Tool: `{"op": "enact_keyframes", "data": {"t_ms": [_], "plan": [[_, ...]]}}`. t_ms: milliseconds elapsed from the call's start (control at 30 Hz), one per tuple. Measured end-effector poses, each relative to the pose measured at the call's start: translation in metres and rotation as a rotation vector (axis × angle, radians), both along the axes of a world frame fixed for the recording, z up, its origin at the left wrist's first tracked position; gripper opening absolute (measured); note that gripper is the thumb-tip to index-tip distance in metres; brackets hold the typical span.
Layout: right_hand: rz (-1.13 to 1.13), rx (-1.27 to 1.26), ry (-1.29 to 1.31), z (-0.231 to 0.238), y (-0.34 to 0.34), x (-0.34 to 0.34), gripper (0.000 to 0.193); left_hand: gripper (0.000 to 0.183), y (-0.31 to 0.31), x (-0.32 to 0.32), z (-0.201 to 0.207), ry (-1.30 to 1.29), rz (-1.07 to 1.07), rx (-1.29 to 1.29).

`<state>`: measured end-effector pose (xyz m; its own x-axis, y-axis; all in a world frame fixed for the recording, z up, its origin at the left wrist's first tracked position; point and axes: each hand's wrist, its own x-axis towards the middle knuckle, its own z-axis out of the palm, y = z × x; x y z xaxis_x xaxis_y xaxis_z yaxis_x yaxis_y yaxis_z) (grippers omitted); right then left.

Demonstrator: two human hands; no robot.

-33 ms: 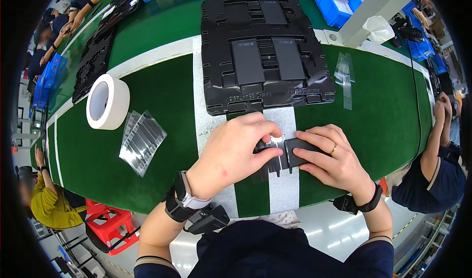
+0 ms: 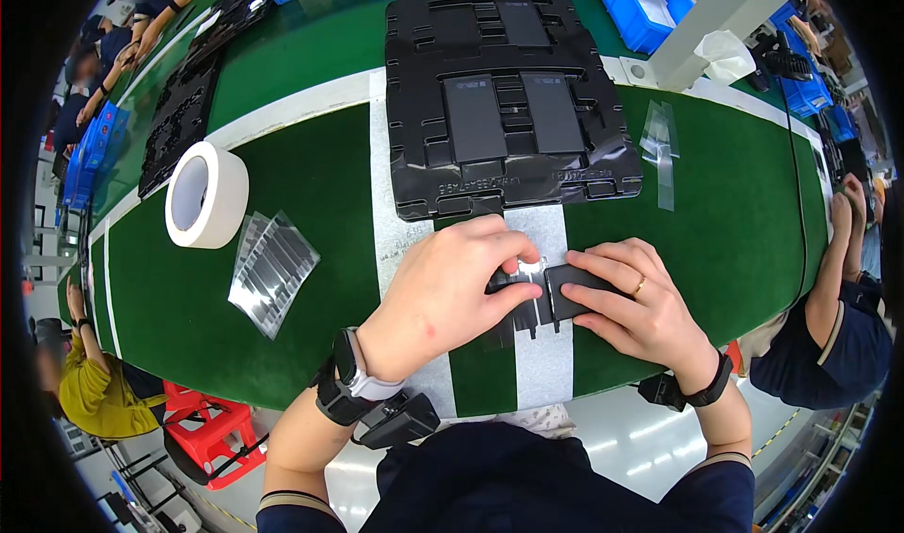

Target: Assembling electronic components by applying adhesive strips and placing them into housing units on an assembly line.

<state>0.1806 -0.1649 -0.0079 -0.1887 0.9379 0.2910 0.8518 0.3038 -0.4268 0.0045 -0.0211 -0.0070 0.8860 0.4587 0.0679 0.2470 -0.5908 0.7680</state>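
1. Your left hand (image 2: 450, 288) lies curled over a flat black rectangular part (image 2: 573, 283); its fingertips (image 2: 524, 248) pinch a small glossy clear film tab (image 2: 532, 267) at the part's left end.
2. Your right hand (image 2: 633, 305) rests nearly flat, fingers extended and pressing down on the part's right half; a ring sits on one finger.
3. The part lies on a pale matte strip (image 2: 546, 363) that crosses the felt-like green work surface (image 2: 320, 203), close to the near edge and directly in front of you.
4. Just beyond the hands sits a stack of black moulded plastic trays (image 2: 508, 90), ribbed, with two smooth dark rectangular slabs seated in recesses.
5. To your left lie a thick roll of white tape (image 2: 205, 194), standing on edge, and a shiny transparent sheet carrying dark strips (image 2: 273, 269).
6. A clear film piece (image 2: 659, 147) lies right of the trays.
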Motion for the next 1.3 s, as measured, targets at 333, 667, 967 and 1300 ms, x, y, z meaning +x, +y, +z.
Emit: {"op": "enact_keyframes", "data": {"t_ms": [333, 667, 967, 1300], "plan": [[-0.027, -0.063, 0.035, 0.017, 0.004, -0.004, 0.033, 0.031, 0.002, 0.002, 0.001, -0.069, -0.006, -0.011], [-0.211, -0.224, 1.258, 0.017, 0.070, -0.011, 0.032, 0.069, 0.013, -0.006, 0.005, -0.625, 0.004, -0.616], [-0.169, -0.191, 1.270, 0.003, 0.077, -0.014, 0.016, 0.024, 0.020, -0.001, 0.000, -0.508, 0.279, -0.405], [-0.152, -0.095, 1.306, -0.001, 0.075, -0.015, 0.007, 0.022, 0.017, -0.001, 0.005, -0.567, 0.311, -0.365]]}}
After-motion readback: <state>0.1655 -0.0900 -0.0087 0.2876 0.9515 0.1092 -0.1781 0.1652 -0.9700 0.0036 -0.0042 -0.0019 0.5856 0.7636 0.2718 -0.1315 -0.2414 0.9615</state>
